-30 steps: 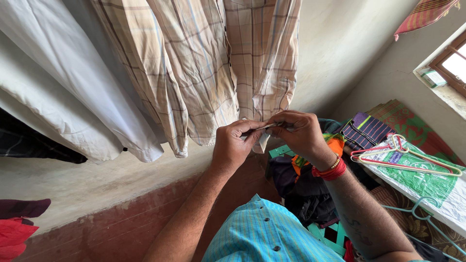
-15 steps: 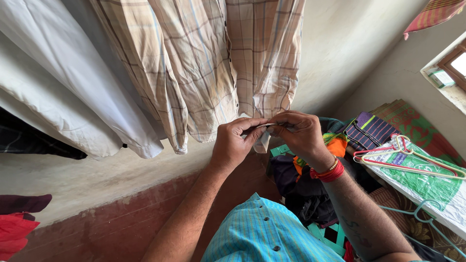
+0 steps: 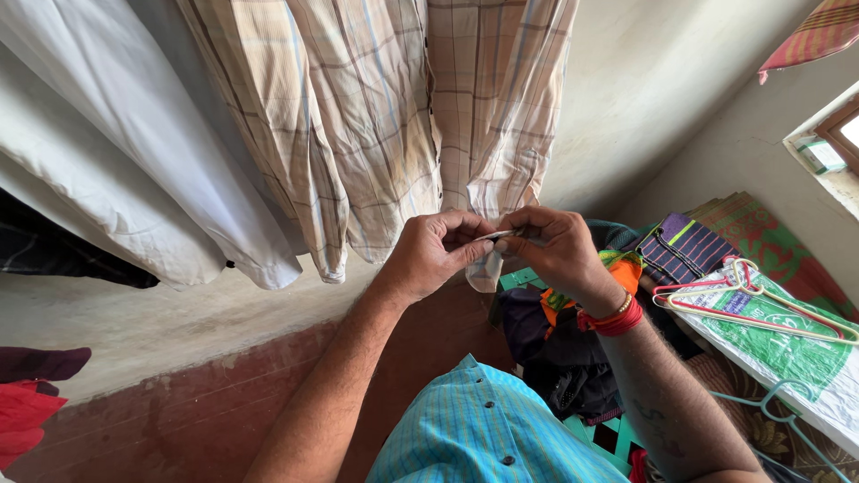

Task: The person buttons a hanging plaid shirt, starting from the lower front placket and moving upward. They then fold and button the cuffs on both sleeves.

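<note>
Pinching the hem of the plaid shirt (image 3: 483, 134) at frame centre, my left hand (image 3: 434, 255) and right hand (image 3: 555, 250) are both closed on it; plastic hangers (image 3: 752, 300) lie at right.

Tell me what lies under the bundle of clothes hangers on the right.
The hangers, pink, yellow and red, lie on a green and white plastic sack spread over a raised surface. What that surface is cannot be seen, since the sack covers it.
</note>
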